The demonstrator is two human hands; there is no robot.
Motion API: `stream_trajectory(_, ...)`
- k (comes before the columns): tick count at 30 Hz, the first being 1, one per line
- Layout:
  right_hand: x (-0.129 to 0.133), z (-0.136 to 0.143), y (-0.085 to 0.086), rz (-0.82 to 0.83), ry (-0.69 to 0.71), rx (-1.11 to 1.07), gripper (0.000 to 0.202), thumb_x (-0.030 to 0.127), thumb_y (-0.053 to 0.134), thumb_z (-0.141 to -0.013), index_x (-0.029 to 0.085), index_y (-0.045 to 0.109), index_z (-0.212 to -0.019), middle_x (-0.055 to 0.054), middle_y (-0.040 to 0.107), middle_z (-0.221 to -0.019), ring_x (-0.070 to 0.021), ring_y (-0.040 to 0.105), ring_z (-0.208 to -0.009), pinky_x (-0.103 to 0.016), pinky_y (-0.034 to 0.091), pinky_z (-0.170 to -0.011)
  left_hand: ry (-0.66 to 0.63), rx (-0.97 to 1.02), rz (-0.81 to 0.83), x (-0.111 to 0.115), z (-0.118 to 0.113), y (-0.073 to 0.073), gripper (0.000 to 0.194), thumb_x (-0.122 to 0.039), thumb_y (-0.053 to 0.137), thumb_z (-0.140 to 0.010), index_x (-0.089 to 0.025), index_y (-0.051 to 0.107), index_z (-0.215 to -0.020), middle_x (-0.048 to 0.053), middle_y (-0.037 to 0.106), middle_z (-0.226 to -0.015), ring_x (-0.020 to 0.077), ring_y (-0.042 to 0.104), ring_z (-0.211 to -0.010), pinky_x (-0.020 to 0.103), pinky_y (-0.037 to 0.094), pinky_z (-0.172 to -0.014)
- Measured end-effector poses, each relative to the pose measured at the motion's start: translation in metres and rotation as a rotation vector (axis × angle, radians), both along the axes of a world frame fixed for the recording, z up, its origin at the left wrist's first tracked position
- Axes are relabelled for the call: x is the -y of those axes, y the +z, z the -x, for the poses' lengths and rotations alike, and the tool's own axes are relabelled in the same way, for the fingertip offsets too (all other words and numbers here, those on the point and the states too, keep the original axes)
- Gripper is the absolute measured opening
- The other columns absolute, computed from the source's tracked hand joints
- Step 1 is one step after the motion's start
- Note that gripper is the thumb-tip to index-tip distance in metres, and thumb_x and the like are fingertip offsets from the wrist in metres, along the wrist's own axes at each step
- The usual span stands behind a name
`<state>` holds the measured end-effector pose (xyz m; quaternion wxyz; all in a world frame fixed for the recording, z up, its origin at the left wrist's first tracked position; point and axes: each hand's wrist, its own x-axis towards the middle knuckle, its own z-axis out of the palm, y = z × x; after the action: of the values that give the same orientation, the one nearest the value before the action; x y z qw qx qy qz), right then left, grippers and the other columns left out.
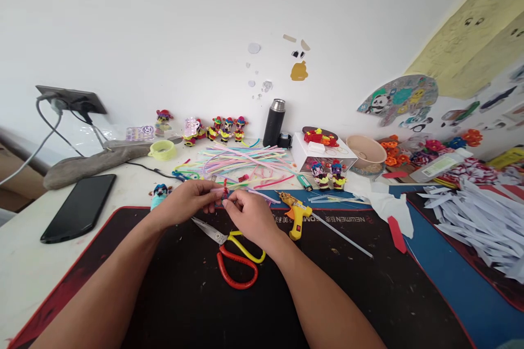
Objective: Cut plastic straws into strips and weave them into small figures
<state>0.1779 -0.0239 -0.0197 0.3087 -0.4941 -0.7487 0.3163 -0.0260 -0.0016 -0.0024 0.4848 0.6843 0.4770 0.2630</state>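
Note:
My left hand (196,197) and my right hand (248,212) meet above the back of the black mat. Both are closed, fingertips almost touching around a small red piece (225,187) that looks like twisted pipe cleaner; the fingers hide most of it. Below them lies a pair of scissors (221,239) with one red and one yellow handle loop, blades pointing left. To the right of my right hand rests a yellow glue gun (300,217) with a glue stick (341,235) in its rear. Pastel pipe cleaners (249,159) are heaped just behind the hands.
On the left lies a black phone (79,208), near a yellow tape roll (162,150). Several small dolls (227,128) stand along the wall beside a black flask (275,122). A white box (323,151), a bowl (365,151) and white paper strips (477,223) are to the right.

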Motion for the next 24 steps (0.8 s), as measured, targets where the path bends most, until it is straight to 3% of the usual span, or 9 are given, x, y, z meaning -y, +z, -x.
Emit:
stream_trajectory(6,0.0,0.0,0.0,-0.013,-0.003,-0.001,0.013,0.028,0.063,-0.098,0.021,0.072,-0.091,0.001,0.071,-0.076,-0.0143,0.059,-0.067,-0.026,0.036,-0.063,0.047,0.098,0.008,0.004,-0.012,0.0,0.054,-0.073,0.061,-0.088,-0.02,0.065,-0.079,0.001,0.066,-0.067,0.0166,0.061,-0.06,0.028,0.049,-0.058)
stream_trajectory(13,-0.001,0.001,-0.003,-0.032,-0.022,-0.012,0.014,0.031,0.063,-0.098,0.021,0.072,-0.093,0.002,0.069,-0.072,-0.0146,0.058,-0.064,-0.027,0.036,-0.061,0.161,0.108,0.017,0.001,-0.014,-0.01,0.052,-0.069,0.068,-0.084,-0.018,0.07,-0.074,0.001,0.061,-0.065,0.0152,0.052,-0.059,0.026,0.04,-0.055)
stream_trajectory(20,-0.002,0.0,-0.005,-0.03,-0.03,-0.022,0.014,0.031,0.063,-0.098,0.022,0.072,-0.092,0.002,0.068,-0.071,-0.0141,0.057,-0.063,-0.026,0.035,-0.061,0.129,-0.126,-0.163,-0.001,-0.013,-0.012,0.054,-0.07,0.057,-0.089,-0.02,0.072,-0.075,0.002,0.067,-0.071,0.0201,0.056,-0.068,0.029,0.042,-0.061)
stream_trajectory(24,-0.002,0.0,-0.006,-0.037,-0.036,-0.011,0.015,0.032,0.062,-0.098,0.022,0.072,-0.094,0.002,0.067,-0.069,-0.0145,0.057,-0.063,-0.026,0.035,-0.062,0.136,-0.224,-0.209,-0.001,-0.014,-0.016,0.055,-0.069,0.049,-0.093,-0.021,0.064,-0.071,0.001,0.06,-0.067,0.0192,0.05,-0.064,0.03,0.036,-0.06)
